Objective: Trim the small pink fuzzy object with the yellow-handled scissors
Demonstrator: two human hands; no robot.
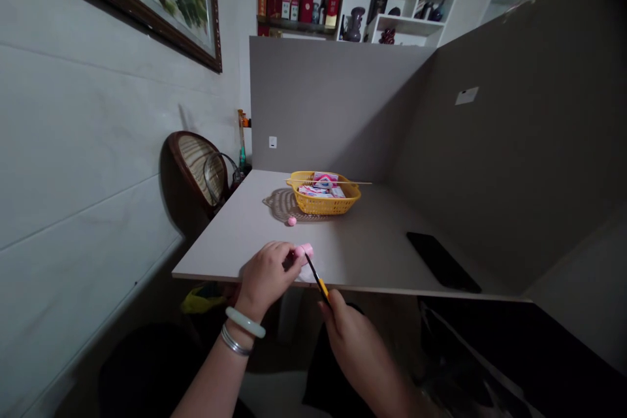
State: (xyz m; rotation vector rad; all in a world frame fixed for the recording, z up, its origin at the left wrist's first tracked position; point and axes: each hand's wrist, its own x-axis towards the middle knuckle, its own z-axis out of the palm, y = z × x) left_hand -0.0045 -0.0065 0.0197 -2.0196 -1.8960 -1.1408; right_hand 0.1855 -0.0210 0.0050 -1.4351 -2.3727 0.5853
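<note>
My left hand (267, 277) pinches a soft pink lump (304, 251), probably clay, at the table's front edge. My right hand (353, 347) grips a slim yellow-handled tool (321, 286) with a dark pointed tip, which reaches up close to the lump. A small pink ball (292, 221) lies on the table beyond my left hand. Further back stands a yellow woven basket (337, 204) holding printed packets (316, 191), with a thin wooden skewer (328, 181) lying across it. Two bangles circle my left wrist.
The pale table (230, 241) has a grey wall on its far side and a partition (490, 144) on its right. A round woven mat (277, 204) lies under the basket's left side. A black phone (443, 261) lies near the right edge. A dark-framed chair (193, 170) stands beyond the left edge.
</note>
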